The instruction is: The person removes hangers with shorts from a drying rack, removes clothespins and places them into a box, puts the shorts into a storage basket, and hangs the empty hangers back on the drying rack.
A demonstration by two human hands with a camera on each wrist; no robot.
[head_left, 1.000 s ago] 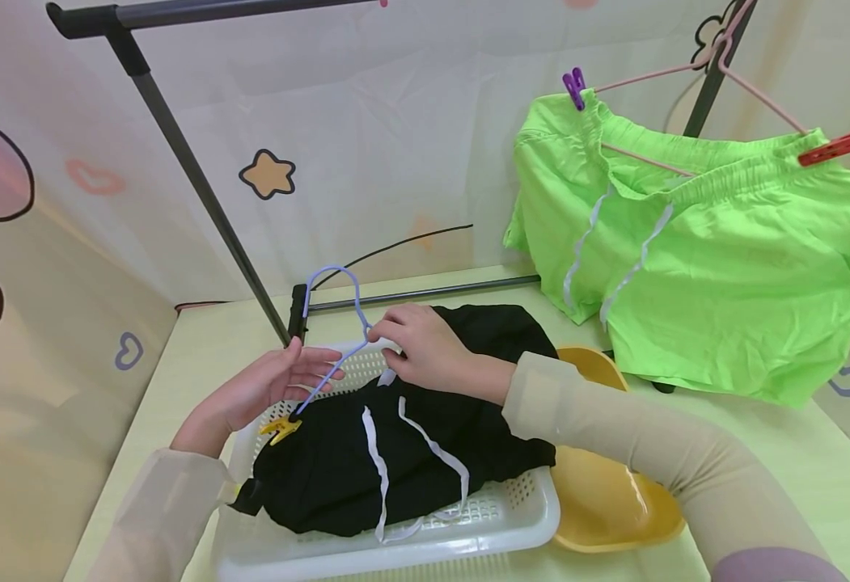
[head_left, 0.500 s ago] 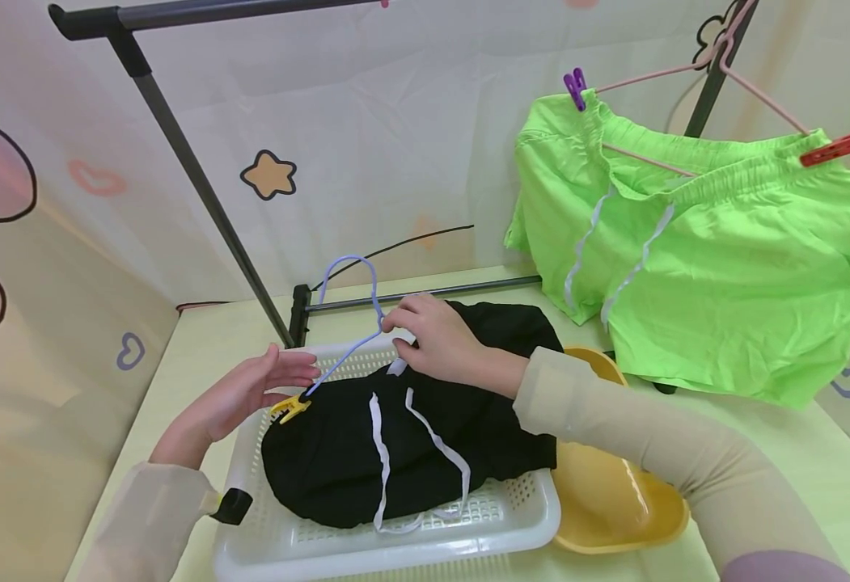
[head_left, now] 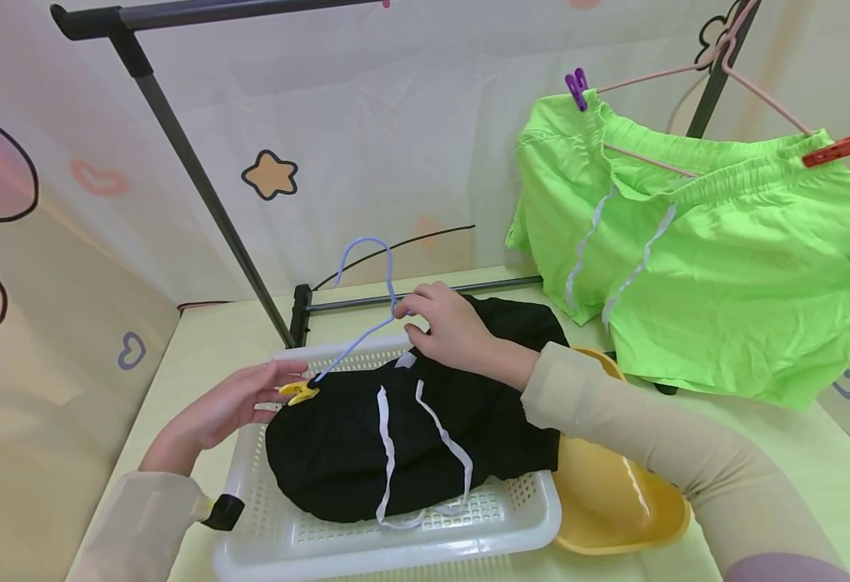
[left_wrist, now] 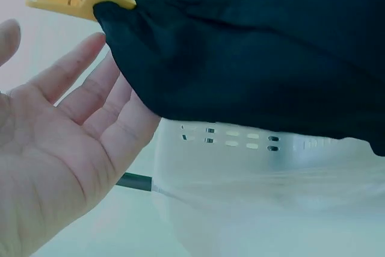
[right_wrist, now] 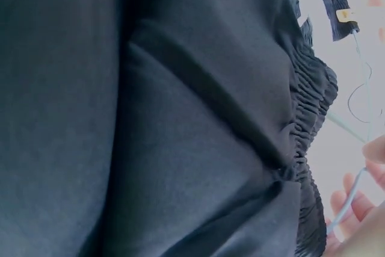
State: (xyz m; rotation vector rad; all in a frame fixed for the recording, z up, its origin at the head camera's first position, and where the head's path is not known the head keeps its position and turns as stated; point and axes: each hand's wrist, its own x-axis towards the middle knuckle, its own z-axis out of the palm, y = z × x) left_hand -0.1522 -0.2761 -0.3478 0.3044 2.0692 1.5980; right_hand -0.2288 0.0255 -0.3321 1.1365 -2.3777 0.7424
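Observation:
My right hand (head_left: 450,327) pinches a blue wire hanger (head_left: 355,343) just below its hook. From the hanger hang black shorts (head_left: 330,453) with a white drawstring, low over a white perforated basket (head_left: 395,556). A yellow clothespin (head_left: 298,393) clips the left end of the waistband to the hanger. Beside that clothespin is my left hand (head_left: 231,408), fingers extended and gripping nothing. In the left wrist view its fingertips pass behind the edge of the black cloth. The right wrist view shows the gathered waistband (right_wrist: 313,106) close up; my right hand covers the hanger's right end.
Bright green shorts (head_left: 730,267) hang at the right on a pink hanger (head_left: 653,74), held by a purple clothespin (head_left: 576,89) and a red clothespin (head_left: 847,145). A yellow basin (head_left: 614,501) stands right of the basket. The dark rack (head_left: 199,182) rises behind.
My right hand has lifted the hanger up and to the right, the black shorts moving with it. My left hand has drawn back leftward, away from the hanger wire.

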